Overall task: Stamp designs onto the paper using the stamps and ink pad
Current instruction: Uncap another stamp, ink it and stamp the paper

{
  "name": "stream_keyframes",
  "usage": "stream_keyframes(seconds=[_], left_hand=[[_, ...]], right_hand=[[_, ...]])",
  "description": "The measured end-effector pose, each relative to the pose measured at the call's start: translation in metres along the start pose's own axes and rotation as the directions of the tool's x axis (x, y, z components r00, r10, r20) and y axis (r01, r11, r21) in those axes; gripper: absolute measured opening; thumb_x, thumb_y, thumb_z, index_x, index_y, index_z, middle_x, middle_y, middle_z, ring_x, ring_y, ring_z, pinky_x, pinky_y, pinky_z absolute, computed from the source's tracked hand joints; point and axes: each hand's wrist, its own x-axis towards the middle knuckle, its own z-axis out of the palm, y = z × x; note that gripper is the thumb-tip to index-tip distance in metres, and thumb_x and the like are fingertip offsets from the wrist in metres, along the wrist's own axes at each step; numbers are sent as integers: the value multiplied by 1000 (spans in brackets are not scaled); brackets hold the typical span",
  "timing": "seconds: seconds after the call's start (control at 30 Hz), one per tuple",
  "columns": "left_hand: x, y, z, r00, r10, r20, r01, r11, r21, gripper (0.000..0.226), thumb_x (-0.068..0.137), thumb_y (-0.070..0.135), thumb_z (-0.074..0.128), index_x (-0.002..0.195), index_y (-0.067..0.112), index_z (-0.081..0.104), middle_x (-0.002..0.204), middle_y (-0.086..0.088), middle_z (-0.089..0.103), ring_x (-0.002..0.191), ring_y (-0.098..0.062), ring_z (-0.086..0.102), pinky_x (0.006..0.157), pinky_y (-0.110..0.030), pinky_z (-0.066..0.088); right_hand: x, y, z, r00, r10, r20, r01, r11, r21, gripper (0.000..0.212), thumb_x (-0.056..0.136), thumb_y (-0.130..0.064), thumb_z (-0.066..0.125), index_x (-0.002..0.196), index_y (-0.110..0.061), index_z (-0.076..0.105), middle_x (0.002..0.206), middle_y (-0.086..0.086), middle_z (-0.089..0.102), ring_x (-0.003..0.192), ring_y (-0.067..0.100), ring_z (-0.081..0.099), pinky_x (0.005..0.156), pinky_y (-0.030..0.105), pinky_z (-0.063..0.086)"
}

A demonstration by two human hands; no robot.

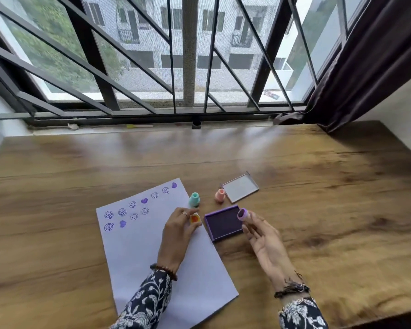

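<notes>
A white sheet of paper (152,245) lies tilted on the wooden table, with several purple smiley and heart prints along its upper left part. My left hand (178,231) rests over the paper's right edge and holds an orange stamp (195,219), face turned up. My right hand (261,236) holds a purple stamp (243,214) with its inked face tilted toward me, just above the right rim of the open purple ink pad (223,223). A teal stamp (194,199) and a pink stamp (220,195) stand upright behind the pad.
The ink pad's lid (240,188) lies upside down behind the pad, to the right of the pink stamp. A barred window (190,67) runs along the table's far edge. A dark curtain (365,67) hangs at the back right.
</notes>
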Motion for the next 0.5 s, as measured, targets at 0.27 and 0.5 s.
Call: stream_keyframes(seconds=[0.27,0.5], left_hand=[[-3,-10,7,987,50,154,-93,952,291,79,60,57,73,130,29,47,123,-4,49,108,-21,48,88,-32,36],[-3,-13,12,986,69,149,-120,921,370,72,61,63,68,125,35,50,124,-3,47,108,-22,47,82,-29,31]], right_hand=[[-3,-6,-4,931,-364,29,226,512,-829,6,76,-22,75,78,-25,70,80,-5,72,72,8,66,62,16,48],[-3,0,12,855,-452,253,269,-29,-963,14,88,-27,60,85,-14,66,80,-3,58,72,14,54,64,26,40]])
